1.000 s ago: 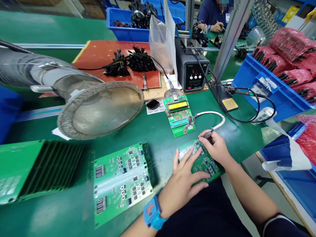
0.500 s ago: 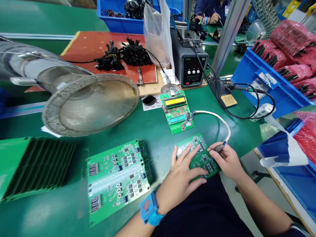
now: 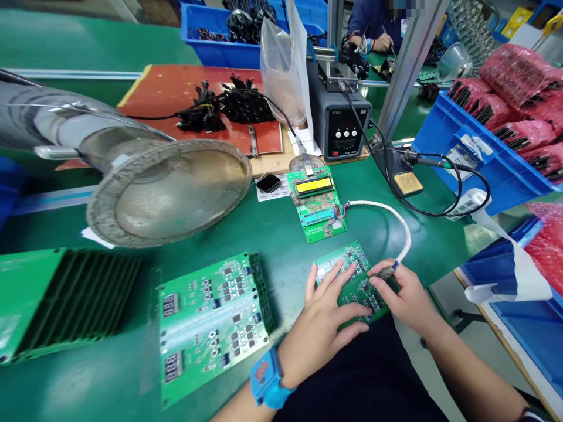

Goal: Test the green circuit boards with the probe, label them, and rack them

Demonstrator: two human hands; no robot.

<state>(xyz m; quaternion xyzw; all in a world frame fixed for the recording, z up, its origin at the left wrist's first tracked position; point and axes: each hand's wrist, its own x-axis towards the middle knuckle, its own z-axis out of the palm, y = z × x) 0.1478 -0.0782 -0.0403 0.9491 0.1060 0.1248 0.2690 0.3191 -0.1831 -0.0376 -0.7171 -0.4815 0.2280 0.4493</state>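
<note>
A green circuit board [image 3: 358,253] lies at the table's front edge, partly covered by my hands. My left hand [image 3: 323,310], with a blue strap on its wrist, rests over it with fingers spread, fingertips on its surface. My right hand [image 3: 404,293] pinches a dark grey probe [image 3: 387,271], its end at the board's right side; whether it touches the contacts I cannot tell. From the probe a white sleeved cable [image 3: 407,225] curves to a green programmer board [image 3: 323,233] with a lit yellow display [image 3: 314,184] and a blue-green socket.
Stacked circuit boards [image 3: 211,325] stand left of my hand, with more boards [image 3: 33,293] further left. A metal extraction hood [image 3: 176,193] juts over the table. Behind are a soldering station [image 3: 345,129] and black cables. A blue bin [image 3: 479,155] holds pink-wrapped packs; another person [image 3: 373,26] works beyond.
The view has shifted slightly, so the scene sits a little lower and further right. Both hands, the probe and the board stay in nearly the same positions.
</note>
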